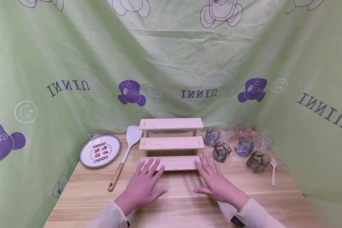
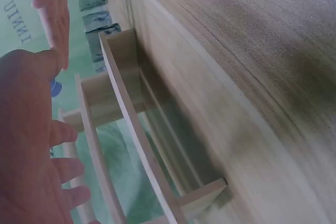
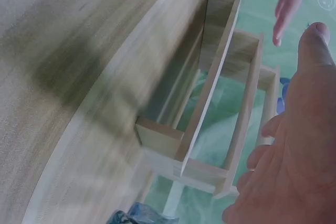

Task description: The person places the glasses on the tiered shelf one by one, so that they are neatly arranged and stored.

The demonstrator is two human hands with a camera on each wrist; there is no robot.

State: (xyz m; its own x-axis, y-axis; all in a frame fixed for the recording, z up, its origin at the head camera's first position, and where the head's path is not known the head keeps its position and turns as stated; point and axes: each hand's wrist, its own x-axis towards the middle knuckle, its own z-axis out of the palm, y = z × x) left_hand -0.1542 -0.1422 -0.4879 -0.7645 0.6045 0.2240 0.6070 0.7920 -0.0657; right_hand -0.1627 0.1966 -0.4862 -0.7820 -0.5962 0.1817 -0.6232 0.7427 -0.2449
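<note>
A pale wooden three-step display stand (image 1: 172, 143) is at the back middle of the table. My left hand (image 1: 142, 186), palm down with fingers spread, reaches over the left end of its lowest step. Over the right end, my right hand (image 1: 216, 185) is spread the same way. Neither hand holds anything. Both wrist views show the hands above the lowest step (image 2: 139, 129), seemingly apart from it; fingertip contact is hard to tell.
Left of the stand lie a white spatula (image 1: 121, 166) with a wooden handle and a round blue-rimmed plate (image 1: 88, 155). At right are several glass cups, including a smoky grey one (image 1: 257, 162), and a small pale spoon (image 1: 273, 172). Green printed cloth (image 1: 171, 63) encloses the table (image 1: 176, 202).
</note>
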